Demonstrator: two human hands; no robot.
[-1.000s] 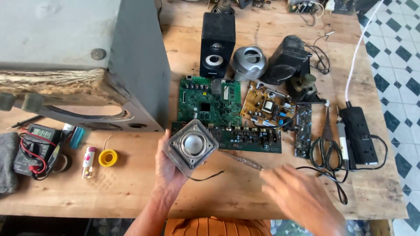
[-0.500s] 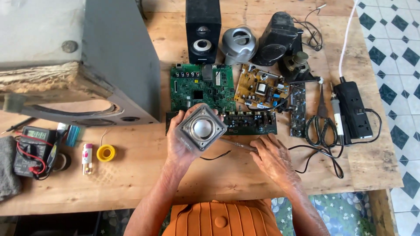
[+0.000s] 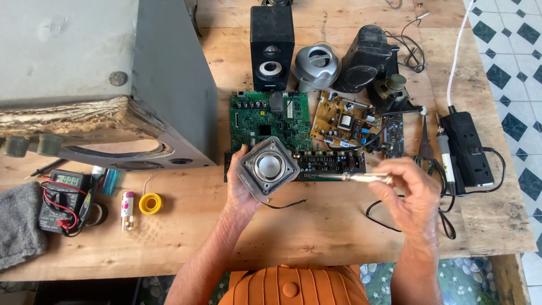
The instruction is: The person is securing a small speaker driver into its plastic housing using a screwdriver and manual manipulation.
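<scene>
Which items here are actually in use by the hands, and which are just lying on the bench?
In use:
- small square speaker driver, held in the left hand
- thin metal tool, held in the right hand

Lying about:
- green circuit board
- yellow circuit board
- black speaker box
- multimeter
- solder reel
- power strip

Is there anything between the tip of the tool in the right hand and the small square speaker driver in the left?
Nothing visible. The right hand holds a slim metal-shafted tool pointing left at the square grey speaker driver with a shiny cone in the left hand; only open air above the dark circuit board separates them.
</scene>
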